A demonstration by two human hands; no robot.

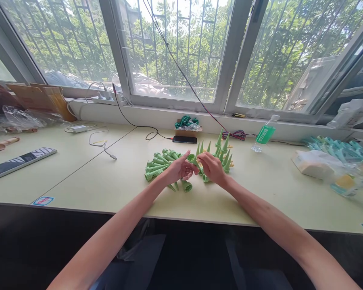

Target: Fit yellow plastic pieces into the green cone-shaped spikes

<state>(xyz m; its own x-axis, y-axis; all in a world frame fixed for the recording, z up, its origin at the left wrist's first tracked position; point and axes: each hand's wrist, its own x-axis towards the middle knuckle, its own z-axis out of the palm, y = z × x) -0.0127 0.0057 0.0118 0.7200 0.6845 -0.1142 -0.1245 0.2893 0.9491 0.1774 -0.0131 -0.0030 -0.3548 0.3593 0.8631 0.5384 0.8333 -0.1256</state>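
Note:
My left hand point(179, 168) is closed around a green plastic watering spike point(191, 158), its round open end facing up between thumb and fingers. Close beside it, my right hand point(212, 166) pinches at the spike's edge; whatever small thing its fingertips hold is too hidden to name. To the left lies a fanned pile of green spikes point(156, 165) with ribbed collars. Several more spikes point(226, 152) stand points up at the right, with small yellow pieces on some of them. One loose spike point(187, 186) shows its open end in front of my left hand.
Behind the hands are a black phone point(184, 139) and a small box of green wrapping point(187, 124). A water bottle point(264, 135) stands back right, near a tissue pack point(311, 164). Cables point(104, 145) and a flat tablet-like device point(21, 162) lie left. The table edge point(199, 220) runs below my forearms.

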